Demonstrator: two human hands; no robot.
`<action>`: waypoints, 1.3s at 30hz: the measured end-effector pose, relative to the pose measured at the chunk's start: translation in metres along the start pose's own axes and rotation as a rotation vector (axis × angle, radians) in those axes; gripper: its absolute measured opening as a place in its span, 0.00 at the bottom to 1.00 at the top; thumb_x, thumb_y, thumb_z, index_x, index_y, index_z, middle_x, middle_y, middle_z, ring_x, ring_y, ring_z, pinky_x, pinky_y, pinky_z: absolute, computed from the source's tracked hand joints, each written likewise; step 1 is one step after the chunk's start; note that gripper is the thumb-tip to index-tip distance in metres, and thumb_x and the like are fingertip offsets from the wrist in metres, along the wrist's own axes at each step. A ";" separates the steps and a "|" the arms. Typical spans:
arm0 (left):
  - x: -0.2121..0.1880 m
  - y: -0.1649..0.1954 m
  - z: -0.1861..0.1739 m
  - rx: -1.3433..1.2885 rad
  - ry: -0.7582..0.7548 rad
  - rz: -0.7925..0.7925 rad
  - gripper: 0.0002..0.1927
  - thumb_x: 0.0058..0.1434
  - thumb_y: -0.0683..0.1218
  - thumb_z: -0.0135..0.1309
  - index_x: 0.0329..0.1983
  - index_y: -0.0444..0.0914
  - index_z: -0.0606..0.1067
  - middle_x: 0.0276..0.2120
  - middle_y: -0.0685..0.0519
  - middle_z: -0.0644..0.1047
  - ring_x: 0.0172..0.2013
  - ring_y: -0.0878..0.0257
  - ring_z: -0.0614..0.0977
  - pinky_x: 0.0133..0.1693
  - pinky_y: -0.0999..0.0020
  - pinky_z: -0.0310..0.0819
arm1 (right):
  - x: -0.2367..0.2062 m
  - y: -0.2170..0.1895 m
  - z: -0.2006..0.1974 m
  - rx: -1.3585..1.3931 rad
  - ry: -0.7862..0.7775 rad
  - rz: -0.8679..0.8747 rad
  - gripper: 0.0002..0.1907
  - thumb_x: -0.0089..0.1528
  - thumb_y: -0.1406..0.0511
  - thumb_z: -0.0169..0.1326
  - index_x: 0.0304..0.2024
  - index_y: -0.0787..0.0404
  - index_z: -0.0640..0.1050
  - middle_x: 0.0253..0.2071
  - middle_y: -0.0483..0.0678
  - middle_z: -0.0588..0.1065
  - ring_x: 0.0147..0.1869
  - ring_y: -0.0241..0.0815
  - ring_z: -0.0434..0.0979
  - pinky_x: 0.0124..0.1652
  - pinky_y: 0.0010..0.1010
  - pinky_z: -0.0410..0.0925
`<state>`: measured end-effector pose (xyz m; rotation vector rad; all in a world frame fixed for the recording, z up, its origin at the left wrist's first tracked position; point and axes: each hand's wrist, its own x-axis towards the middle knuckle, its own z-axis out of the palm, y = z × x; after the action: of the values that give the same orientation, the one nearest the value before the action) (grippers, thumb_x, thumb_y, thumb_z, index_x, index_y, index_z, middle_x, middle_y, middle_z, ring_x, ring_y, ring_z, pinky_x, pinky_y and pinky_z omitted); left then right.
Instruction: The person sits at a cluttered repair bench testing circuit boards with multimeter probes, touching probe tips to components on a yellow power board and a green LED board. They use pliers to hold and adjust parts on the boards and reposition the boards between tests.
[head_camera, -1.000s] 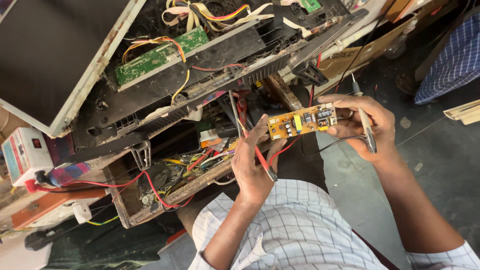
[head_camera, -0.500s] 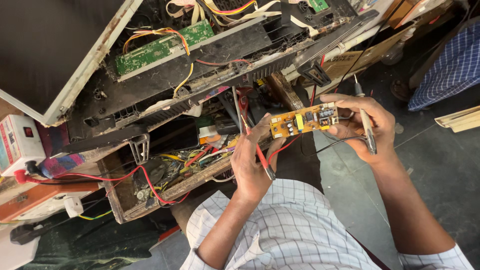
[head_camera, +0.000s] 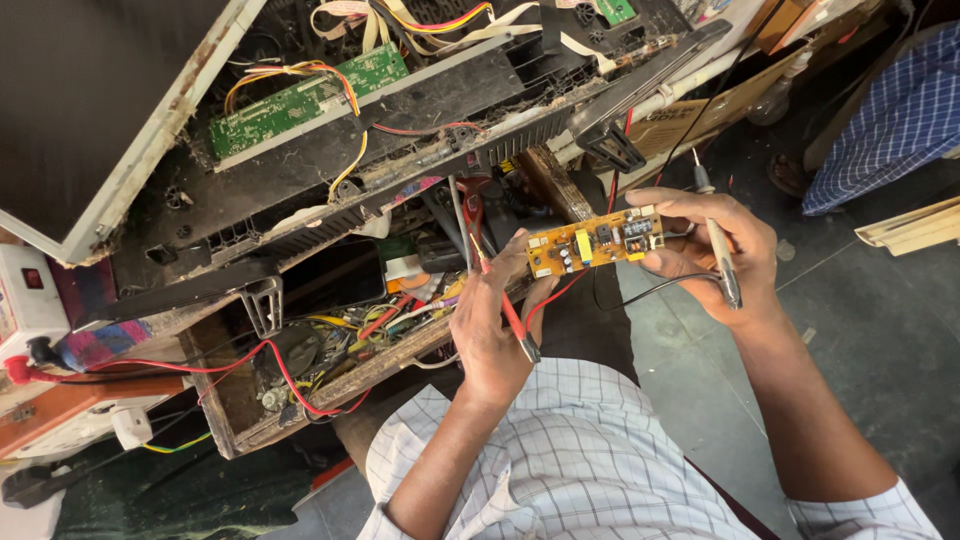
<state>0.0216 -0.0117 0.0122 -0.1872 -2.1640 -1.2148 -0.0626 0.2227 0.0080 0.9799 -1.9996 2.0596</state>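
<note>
Head view looks down on a large opened appliance chassis (head_camera: 330, 150), its dark panels tilted across the upper left, with a green circuit board (head_camera: 300, 100) and yellow and red wires lying inside it. Below it stands a wooden tray (head_camera: 235, 420) crowded with loose wires and small parts, and a red cable runs from it toward the left edge. A white box with a red switch (head_camera: 25, 295) sits at the far left. At the upper right a blue checked cloth (head_camera: 890, 120) lies on the grey floor.

Both forearms rise from checked sleeves at the bottom of the frame and meet over the person's lap. The right hand (head_camera: 710, 255) is bent at the wrist, its fingers curled around the right end of a small yellow circuit board (head_camera: 595, 240), clamped between thumb and fingertips; a black test probe (head_camera: 720, 260) lies along the same hand, tucked against the palm. The left hand (head_camera: 490, 320) is turned palm inward, its fingers closed on a red test probe (head_camera: 505, 310) whose tip points up at the left end of the small board, which is held level between the two hands, just in front of the tray.
</note>
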 end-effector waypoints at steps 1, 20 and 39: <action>0.000 0.000 0.000 -0.003 0.000 0.006 0.24 0.57 0.35 0.67 0.55 0.32 0.71 0.54 0.40 0.79 0.52 0.46 0.84 0.53 0.57 0.80 | 0.000 0.000 0.000 0.009 -0.001 -0.002 0.23 0.61 0.72 0.64 0.57 0.66 0.71 0.63 0.63 0.74 0.57 0.45 0.81 0.52 0.34 0.80; -0.002 -0.004 0.003 -0.094 0.011 0.010 0.22 0.55 0.36 0.70 0.50 0.34 0.72 0.52 0.44 0.80 0.51 0.49 0.85 0.50 0.61 0.81 | 0.003 -0.014 -0.008 0.011 -0.024 -0.007 0.23 0.64 0.72 0.62 0.60 0.66 0.71 0.62 0.65 0.73 0.62 0.47 0.79 0.57 0.35 0.77; 0.003 -0.002 -0.003 -0.148 -0.043 0.077 0.27 0.55 0.37 0.70 0.55 0.33 0.70 0.52 0.44 0.80 0.48 0.49 0.86 0.50 0.60 0.81 | 0.014 -0.027 -0.001 0.020 -0.026 -0.084 0.26 0.64 0.67 0.65 0.61 0.67 0.70 0.62 0.66 0.73 0.66 0.48 0.77 0.64 0.37 0.72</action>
<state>0.0197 -0.0157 0.0137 -0.3589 -2.0839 -1.3384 -0.0604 0.2224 0.0389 1.0799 -1.9186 2.0374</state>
